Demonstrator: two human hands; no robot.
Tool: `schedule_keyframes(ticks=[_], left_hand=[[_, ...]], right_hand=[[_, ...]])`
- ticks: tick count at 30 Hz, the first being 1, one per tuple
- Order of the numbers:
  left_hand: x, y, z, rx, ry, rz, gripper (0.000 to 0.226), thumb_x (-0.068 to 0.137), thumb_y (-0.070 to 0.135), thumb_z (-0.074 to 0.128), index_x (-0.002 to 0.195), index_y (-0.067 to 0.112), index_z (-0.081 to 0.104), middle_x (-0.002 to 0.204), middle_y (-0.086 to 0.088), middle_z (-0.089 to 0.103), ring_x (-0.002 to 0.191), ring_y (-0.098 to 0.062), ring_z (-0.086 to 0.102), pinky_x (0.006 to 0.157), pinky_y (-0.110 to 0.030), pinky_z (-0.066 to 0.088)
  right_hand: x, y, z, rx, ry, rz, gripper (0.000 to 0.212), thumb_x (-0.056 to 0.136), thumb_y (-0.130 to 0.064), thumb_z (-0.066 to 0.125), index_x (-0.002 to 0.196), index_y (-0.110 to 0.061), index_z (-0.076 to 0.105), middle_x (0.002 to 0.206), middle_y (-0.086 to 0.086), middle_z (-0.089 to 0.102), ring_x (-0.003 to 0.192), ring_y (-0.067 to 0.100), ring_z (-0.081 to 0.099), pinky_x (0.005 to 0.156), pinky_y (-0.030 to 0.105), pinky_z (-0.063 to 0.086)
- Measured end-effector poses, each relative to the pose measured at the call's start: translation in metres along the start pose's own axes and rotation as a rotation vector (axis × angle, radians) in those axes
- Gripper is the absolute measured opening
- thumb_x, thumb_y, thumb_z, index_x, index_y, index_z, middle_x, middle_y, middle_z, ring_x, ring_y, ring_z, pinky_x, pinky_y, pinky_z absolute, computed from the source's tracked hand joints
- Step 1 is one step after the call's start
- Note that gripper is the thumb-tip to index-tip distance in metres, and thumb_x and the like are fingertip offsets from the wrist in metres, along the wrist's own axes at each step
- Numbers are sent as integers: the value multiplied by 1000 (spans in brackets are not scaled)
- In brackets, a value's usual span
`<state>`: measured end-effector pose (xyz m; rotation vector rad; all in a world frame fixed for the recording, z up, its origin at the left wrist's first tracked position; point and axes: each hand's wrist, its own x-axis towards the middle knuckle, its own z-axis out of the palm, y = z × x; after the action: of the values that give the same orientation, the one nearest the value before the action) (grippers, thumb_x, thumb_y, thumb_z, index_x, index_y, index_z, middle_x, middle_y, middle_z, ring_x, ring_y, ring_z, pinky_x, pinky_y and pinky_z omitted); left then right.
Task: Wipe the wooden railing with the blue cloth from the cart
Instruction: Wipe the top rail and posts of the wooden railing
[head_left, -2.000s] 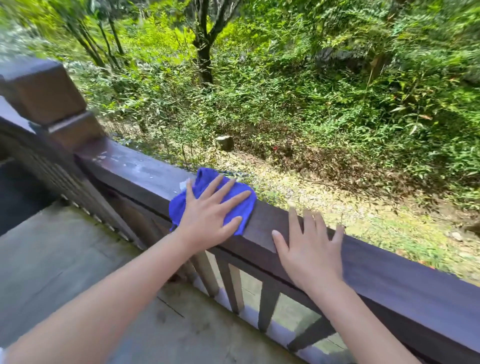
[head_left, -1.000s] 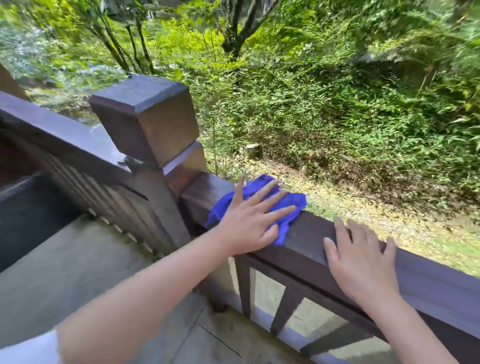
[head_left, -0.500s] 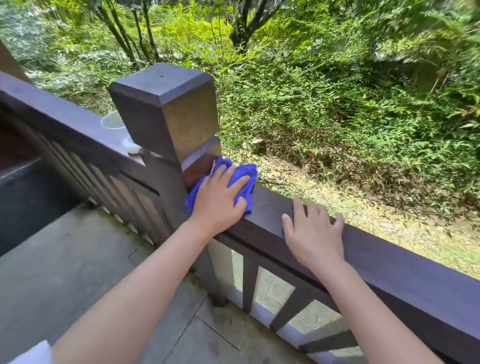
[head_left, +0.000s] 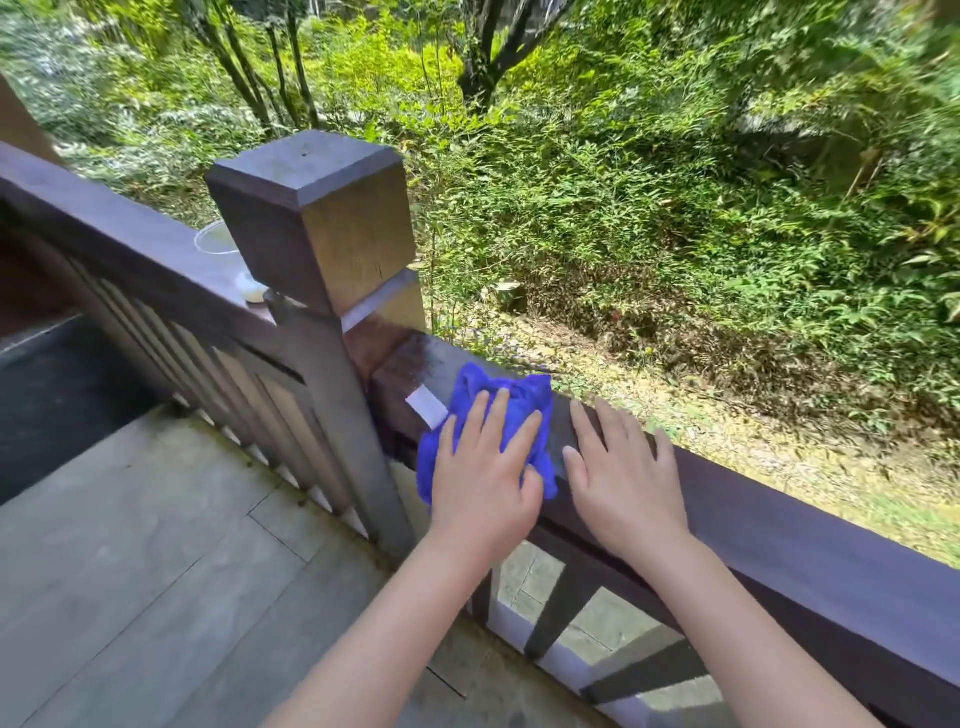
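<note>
Now my flat, open left hand (head_left: 480, 480) presses the crumpled blue cloth (head_left: 511, 410) onto the dark wooden railing (head_left: 779, 525); my open right hand (head_left: 621, 486) grips nothing, so even pressure matters.

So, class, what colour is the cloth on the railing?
Bright blue cloth, plain; seen in the head view.

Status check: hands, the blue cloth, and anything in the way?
Left hand flat on crumpled blue cloth, on dark wooden railing. Right hand flat on rail. Square wooden post just left.
</note>
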<state>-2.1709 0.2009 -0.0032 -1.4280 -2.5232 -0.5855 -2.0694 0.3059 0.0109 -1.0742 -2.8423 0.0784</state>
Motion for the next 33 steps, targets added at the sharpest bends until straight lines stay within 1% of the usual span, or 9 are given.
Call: schedule_keyframes(ticks=[3, 8, 12, 15, 18, 22, 26, 30, 33], left_hand=[[13, -30, -6, 34, -85, 49, 55, 81, 37, 29, 134, 33, 43, 152, -3, 32, 143, -21, 23, 110, -50, 26], [55, -60, -14, 53, -204, -162, 53, 87, 37, 35, 140, 34, 31, 158, -5, 15, 145, -23, 7, 114, -52, 15], [46, -54, -15, -7, -315, -87, 73, 74, 50, 25, 145, 38, 8, 159, -5, 2, 146, -22, -3, 115, -52, 10], [46, -73, -34, -77, -352, -4, 87, 68, 43, 33, 146, 32, -3, 159, -5, 3, 146, -20, -2, 116, -52, 15], [50, -93, -46, -8, -432, 77, 87, 76, 32, 50, 148, 22, 1, 159, -9, -2, 146, -22, -4, 119, -44, 10], [58, -105, -49, -34, -511, 100, 83, 82, 28, 61, 147, 15, 10, 159, -10, 1, 146, -22, -1, 119, -35, 5], [56, -109, -52, -118, -364, 71, 74, 76, 24, 70, 140, 17, 36, 152, -7, 31, 140, -22, 24, 115, -33, 19], [38, -102, -47, -90, -209, 101, 59, 78, 17, 68, 133, 13, 47, 139, -7, 49, 131, -22, 37, 109, -31, 28], [29, -100, -51, -84, -152, 149, 50, 77, 13, 66, 126, 11, 55, 126, -6, 59, 121, -25, 46, 102, -34, 38]], right_hand=[[-12, 13, -2, -17, -15, -5, 56, 92, -46, 13, 145, -29, 10, 157, -1, 14, 142, 21, 16, 115, 47, 12], [-13, 13, -7, 43, -81, -12, 54, 95, -45, 14, 146, -29, 7, 158, 0, 9, 144, 21, 8, 116, 49, 7], [-5, 6, -24, 126, -114, 13, 55, 94, -43, 30, 145, -26, 16, 156, 4, 18, 143, 25, 15, 115, 52, 10], [8, -15, -37, 200, -5, -97, 58, 91, -41, 43, 143, -25, 22, 155, 5, 20, 142, 24, 18, 115, 48, 13], [31, -46, -43, 252, 22, -279, 60, 88, -37, 50, 142, -22, 28, 155, 5, 22, 141, 22, 21, 113, 42, 19], [60, -75, -36, 247, -180, -332, 62, 88, -33, 52, 143, -21, 27, 156, 6, 19, 141, 25, 21, 113, 43, 26], [65, -80, -28, 322, -160, -300, 56, 84, -29, 57, 136, -20, 41, 149, 8, 34, 134, 28, 34, 105, 43, 36], [53, -81, -22, 361, -30, -284, 49, 81, -24, 60, 129, -17, 50, 137, 8, 50, 128, 27, 42, 101, 43, 41], [41, -81, -17, 357, 41, -298, 42, 81, -19, 58, 123, -17, 55, 123, 8, 58, 117, 28, 46, 91, 45, 47]])
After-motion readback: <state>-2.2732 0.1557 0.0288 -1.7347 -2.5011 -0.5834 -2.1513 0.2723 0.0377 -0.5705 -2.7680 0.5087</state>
